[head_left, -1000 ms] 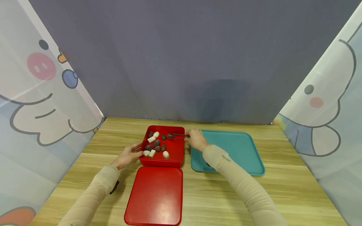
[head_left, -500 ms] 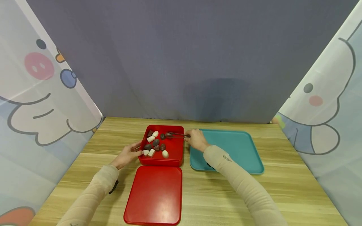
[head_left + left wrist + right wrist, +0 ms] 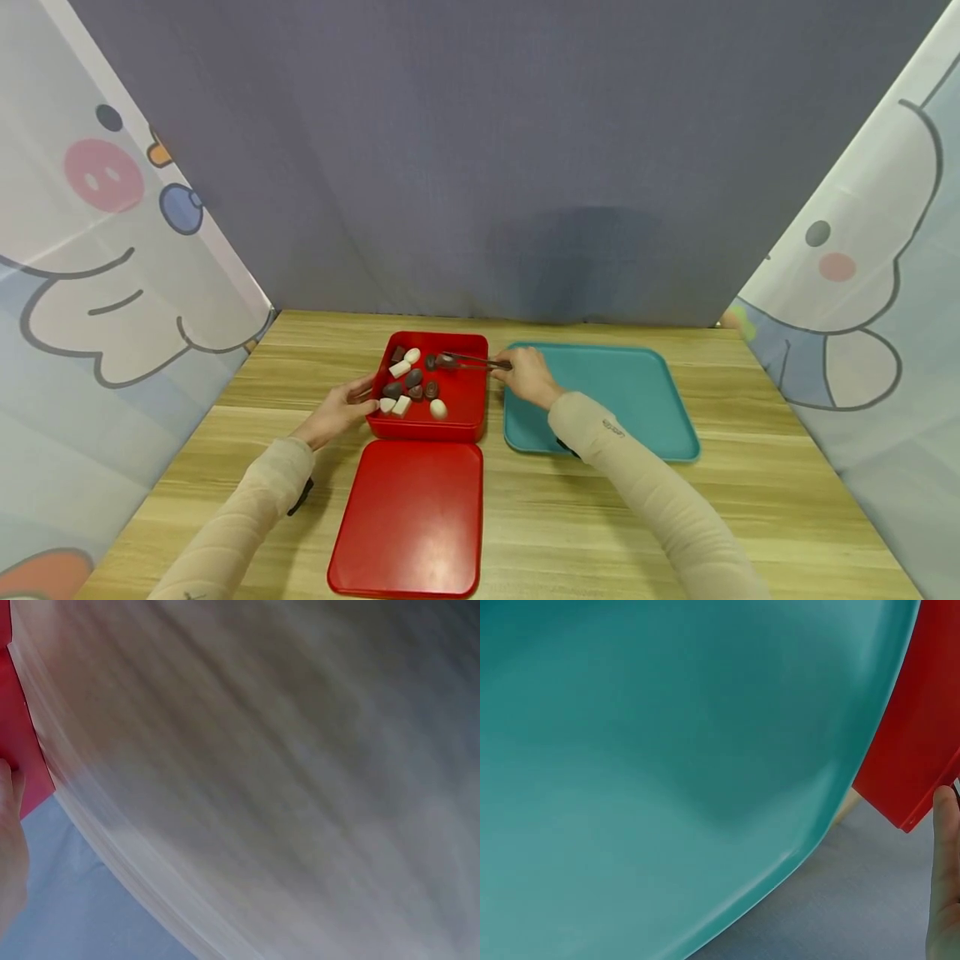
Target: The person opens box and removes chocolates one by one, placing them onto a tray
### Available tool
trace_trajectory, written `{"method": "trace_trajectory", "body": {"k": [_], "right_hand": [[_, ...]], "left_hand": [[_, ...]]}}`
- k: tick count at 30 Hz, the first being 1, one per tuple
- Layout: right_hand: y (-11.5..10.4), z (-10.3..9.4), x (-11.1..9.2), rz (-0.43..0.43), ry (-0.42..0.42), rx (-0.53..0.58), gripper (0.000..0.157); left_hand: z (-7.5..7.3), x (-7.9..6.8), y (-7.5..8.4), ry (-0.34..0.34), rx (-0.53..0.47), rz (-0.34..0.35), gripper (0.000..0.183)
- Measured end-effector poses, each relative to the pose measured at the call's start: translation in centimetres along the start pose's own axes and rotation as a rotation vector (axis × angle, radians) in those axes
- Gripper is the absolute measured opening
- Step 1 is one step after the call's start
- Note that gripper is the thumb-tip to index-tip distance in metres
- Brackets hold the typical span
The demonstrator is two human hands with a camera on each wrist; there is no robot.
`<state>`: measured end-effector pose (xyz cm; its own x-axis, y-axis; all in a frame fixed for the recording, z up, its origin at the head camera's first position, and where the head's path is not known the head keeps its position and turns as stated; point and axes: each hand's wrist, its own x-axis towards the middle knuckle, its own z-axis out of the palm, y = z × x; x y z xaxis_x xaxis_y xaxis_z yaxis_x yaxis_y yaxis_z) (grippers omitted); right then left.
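A red box (image 3: 465, 400) holds several dark and white chocolates (image 3: 414, 378). My left hand (image 3: 336, 414) rests against the box's left wall, thumb near the front left corner. In the left wrist view only part of that hand (image 3: 9, 855) shows, touching the red wall. My right hand (image 3: 528, 375) holds thin dark tongs (image 3: 480, 362) over the box's right rim. The tongs' tips are at a brown chocolate (image 3: 446, 360) near the back; whether they grip it is too small to tell. One finger of the right hand (image 3: 945, 885) shows beside the box in the right wrist view.
A red lid (image 3: 408, 517) lies on the wooden table (image 3: 585, 533) in front of the box. To the right is a teal tray (image 3: 630, 392), partly under my right forearm. A grey curtain (image 3: 480, 167) stands behind the table.
My right hand and forearm have shifted slightly to the right, and the tongs have changed angle a little. The left hand keeps its place against the box.
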<state>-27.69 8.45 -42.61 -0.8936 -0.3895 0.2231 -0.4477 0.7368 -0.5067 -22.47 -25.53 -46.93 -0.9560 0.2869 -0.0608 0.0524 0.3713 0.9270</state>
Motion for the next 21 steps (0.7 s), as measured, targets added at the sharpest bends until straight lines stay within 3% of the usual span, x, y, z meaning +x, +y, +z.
{"method": "trace_trajectory", "body": {"k": [9, 21], "right_hand": [[0.0, -0.8, -0.7, 0.074, -0.034, 0.079, 0.024], [0.4, -2.0, -1.9, 0.054, 0.006, 0.128, 0.024]], "left_hand": [[0.1, 0.0, 0.0, 0.008, 0.004, 0.007, 0.063], [0.0, 0.0, -0.2, 0.017, -0.006, 0.018, 0.062]]}}
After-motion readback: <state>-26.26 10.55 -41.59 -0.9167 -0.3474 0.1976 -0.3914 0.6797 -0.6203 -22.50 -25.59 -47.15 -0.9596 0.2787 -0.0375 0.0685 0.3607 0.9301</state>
